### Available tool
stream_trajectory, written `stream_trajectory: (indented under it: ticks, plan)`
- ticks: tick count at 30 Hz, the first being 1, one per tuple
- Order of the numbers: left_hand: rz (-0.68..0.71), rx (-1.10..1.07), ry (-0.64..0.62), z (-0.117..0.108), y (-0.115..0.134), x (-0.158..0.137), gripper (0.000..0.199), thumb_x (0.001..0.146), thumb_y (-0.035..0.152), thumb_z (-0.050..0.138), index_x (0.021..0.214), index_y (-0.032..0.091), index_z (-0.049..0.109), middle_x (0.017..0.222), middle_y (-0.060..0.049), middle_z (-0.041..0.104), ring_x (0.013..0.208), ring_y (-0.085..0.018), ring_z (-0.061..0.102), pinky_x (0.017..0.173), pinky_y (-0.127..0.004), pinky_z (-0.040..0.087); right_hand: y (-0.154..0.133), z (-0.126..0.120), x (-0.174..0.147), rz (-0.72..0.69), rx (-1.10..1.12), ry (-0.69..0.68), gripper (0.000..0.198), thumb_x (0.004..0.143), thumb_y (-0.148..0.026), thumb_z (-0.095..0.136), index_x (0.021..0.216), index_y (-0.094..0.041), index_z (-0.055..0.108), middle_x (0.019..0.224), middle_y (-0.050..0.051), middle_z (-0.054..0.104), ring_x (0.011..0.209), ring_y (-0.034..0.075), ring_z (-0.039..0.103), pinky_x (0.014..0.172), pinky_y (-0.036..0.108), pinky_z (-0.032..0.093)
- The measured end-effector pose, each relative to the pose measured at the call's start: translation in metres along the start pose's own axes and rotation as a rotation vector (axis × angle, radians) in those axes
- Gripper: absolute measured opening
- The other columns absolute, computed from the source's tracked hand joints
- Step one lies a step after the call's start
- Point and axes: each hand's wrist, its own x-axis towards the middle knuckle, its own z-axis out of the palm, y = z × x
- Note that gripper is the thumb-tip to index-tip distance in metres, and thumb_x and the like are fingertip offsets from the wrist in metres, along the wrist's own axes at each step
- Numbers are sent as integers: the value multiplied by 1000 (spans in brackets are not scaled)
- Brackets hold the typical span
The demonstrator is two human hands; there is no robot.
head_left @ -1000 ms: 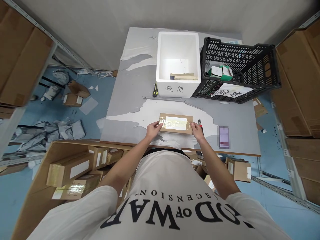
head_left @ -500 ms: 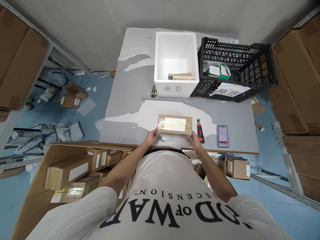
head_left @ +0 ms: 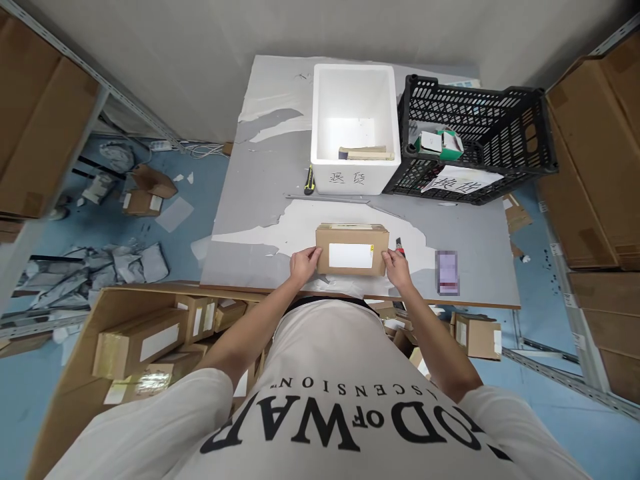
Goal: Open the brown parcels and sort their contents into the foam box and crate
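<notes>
A small brown cardboard box [head_left: 323, 267] is held between my two hands over the near part of the table [head_left: 260, 180]. One broad side, with a white label [head_left: 350, 255] on it, faces up toward me. My left hand [head_left: 304, 265] grips the box's left end, and my right hand [head_left: 397, 267] grips the right end. A red and black box cutter [head_left: 399, 245] lies just beyond my right hand, partly covered by it. To its right rests a pale purple, pixelated rectangle [head_left: 447, 272].
Behind the box stand a white foam bin [head_left: 356, 180] with flat pieces inside and a black plastic crate [head_left: 500, 107] holding green-and-white boxes. A yellow and black cutter [head_left: 309, 180] lies by the bin. Below the table's left edge, a large carton [head_left: 75, 373] holds several parcels.
The box has been tipped in my hands: its taped, labelled top has turned away, and a side with a white label now faces me. My right hand now covers part of the red cutter.
</notes>
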Motion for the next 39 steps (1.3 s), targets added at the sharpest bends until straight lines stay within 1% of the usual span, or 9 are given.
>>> stream_trajectory:
  ticks: [6,10,13,21,26,28,32,35,39]
  plan:
    - [-49,55,-66,6,3,10,44,87,52,46,96,21,75,87,-8,75,81,-23,66,68,-29,45,2,7,3,103,-98,-97,67,92,-61,22,91,-15,71,92,16,68,83,25,61,75,34,43]
    - [-13,-37,-144,11,-1,8,39,82,47,57,107,21,72,91,-5,74,80,-20,67,72,-27,48,10,15,3,154,-55,-126,69,91,-63,24,90,-14,72,93,16,71,85,26,62,77,33,44]
    - [-22,-127,-173,14,-5,6,42,79,44,61,112,18,69,93,-4,74,78,-18,67,75,-27,50,16,19,3,196,25,-111,67,88,-66,28,91,-15,73,91,13,72,84,25,63,76,33,45]
    - [-125,-261,-124,30,-21,12,54,73,47,68,114,12,66,101,-10,72,84,-19,67,84,-31,52,28,30,3,305,294,-47,66,79,-68,45,107,-14,68,95,12,72,91,25,64,79,34,50]
    - [-153,-413,-126,38,-44,10,47,85,40,50,122,12,60,117,-14,66,96,-20,66,88,-34,52,45,39,-11,364,502,-3,62,88,-58,30,125,-15,56,109,12,66,90,20,65,76,35,54]
    - [-158,-421,-140,39,-56,5,45,86,33,45,124,12,58,121,-15,64,101,-20,66,90,-36,52,57,40,-22,322,487,12,55,87,-47,37,130,-16,51,118,14,61,94,20,65,82,37,53]
    - [-135,-426,-201,41,-72,-12,54,70,24,63,123,13,59,123,-13,64,112,-23,62,97,-38,48,72,45,-40,176,404,-110,62,72,-29,59,132,-19,50,132,14,54,110,24,59,92,44,49]
    - [-69,-446,-262,46,-70,-21,63,64,29,71,124,16,59,120,-9,67,115,-25,60,100,-41,46,69,52,-45,154,401,-159,68,68,-27,64,134,-22,48,131,11,56,115,26,57,97,47,46]
    - [-30,-554,-309,50,-60,-23,59,68,39,70,121,16,61,116,-7,68,111,-25,61,101,-42,45,54,59,-44,229,478,-134,65,70,-32,63,132,-19,49,120,11,63,106,25,61,97,47,47]
